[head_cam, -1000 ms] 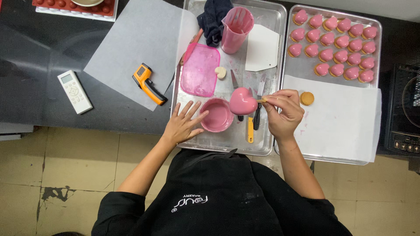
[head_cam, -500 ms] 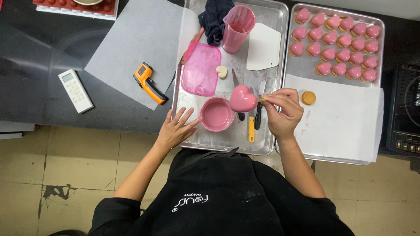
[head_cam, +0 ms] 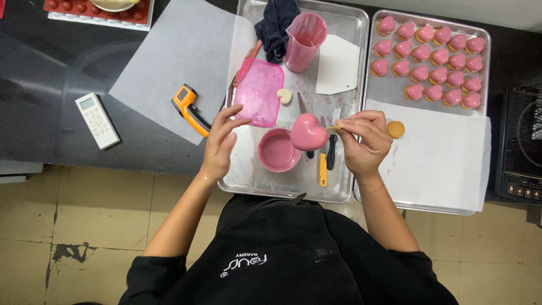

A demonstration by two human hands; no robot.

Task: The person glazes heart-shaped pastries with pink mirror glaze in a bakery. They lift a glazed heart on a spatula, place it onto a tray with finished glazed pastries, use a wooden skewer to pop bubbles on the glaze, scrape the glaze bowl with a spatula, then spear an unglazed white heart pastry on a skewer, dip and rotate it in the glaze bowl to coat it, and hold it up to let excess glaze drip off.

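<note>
My right hand pinches a thin wooden stick that carries a glossy pink glazed heart over the left metal tray. The heart hangs just right of a small round pink bowl of glaze. My left hand hovers over the tray's left edge, fingers loosely apart and holding nothing, close to a flat pink rectangular lid. A small unglazed pale heart lies beside that lid.
A right tray holds several pink hearts on biscuit bases, white paper and one bare biscuit. Pink jug, dark cloth, white scraper, knives, orange infrared thermometer, remote, parchment sheet, induction hob.
My left hand has lifted away from the pink bowl and moved up and left toward the tray's edge. My right hand still holds the heart on its stick in about the same spot.
</note>
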